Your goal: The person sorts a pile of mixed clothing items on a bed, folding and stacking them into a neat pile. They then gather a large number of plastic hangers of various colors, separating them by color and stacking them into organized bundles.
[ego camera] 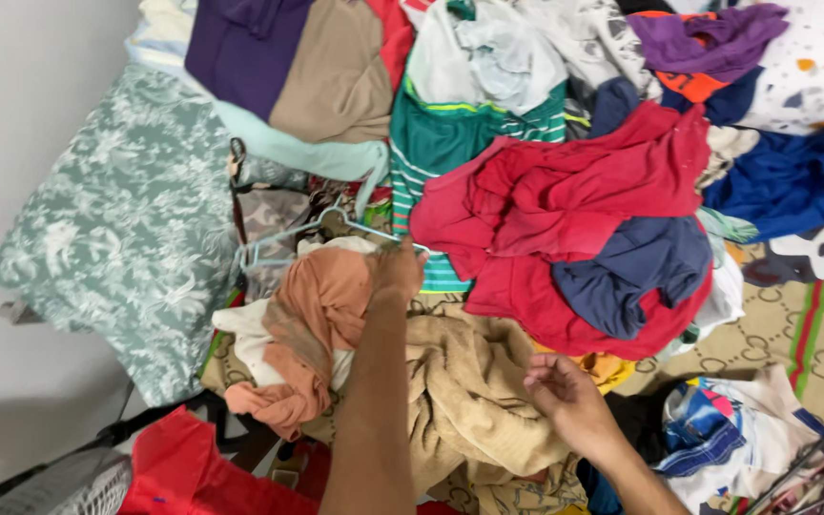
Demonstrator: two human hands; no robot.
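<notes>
R hand [565, 396] sat nearest cam, low centre-right, over the tan knit cloth [469, 401]. Grip was loosely open, fingers [538, 374] curled, tips at or just above the knit; contact unclear, nothing held.

L hand [399, 269] was further out, arm reaching straight away from the body. Its grip was closed on the end of a pale wire hanger [290, 238], w/ the orange-brown garment [312, 319] bunched against the wrist on its left side. Couldn't tell if the fingers also pinched that garment. Hanger lay up and left of the L hand, long axis roughly left-right, tilted slightly, hook end toward the green floral cushion [131, 229]. L hand was clearly the nearer one to hanger; R hand well apart from it.

Beyond, just right of the L hand: red shirt heap [565, 200] w/ a navy piece [636, 267] on top. Farthest: green striped top [436, 143], purple and tan folded clothes [288, 57] at the bed's far side.
</notes>
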